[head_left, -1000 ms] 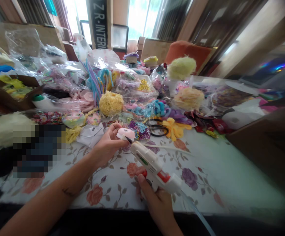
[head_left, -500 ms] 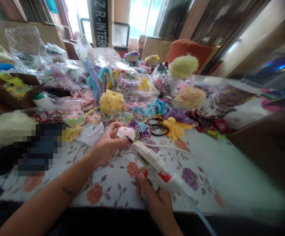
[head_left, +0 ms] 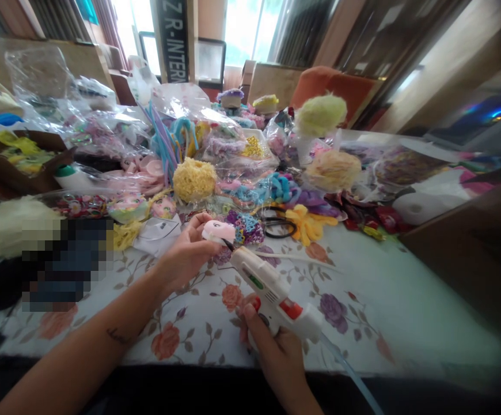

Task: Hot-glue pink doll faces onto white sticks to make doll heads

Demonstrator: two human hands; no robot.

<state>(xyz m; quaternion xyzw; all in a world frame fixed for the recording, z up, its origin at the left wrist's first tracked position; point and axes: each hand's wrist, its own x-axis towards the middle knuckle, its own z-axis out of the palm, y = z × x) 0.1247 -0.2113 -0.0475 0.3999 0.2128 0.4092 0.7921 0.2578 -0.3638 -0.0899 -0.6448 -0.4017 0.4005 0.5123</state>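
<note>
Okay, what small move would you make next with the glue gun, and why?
I'd probably ease the glue gun's dark nozzle slightly away from the left thumb, holding the pink face piece steady. The nozzle points at the piece's lower edge, close beside that thumb; whether it touches the piece, I can't tell.

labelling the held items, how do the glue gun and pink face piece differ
The glue gun is larger, white with red parts; the pink face piece is small with a drawn eye. The right hand grips the glue gun; the left hand holds the pink face piece. Both are held over the tablecloth.
</note>
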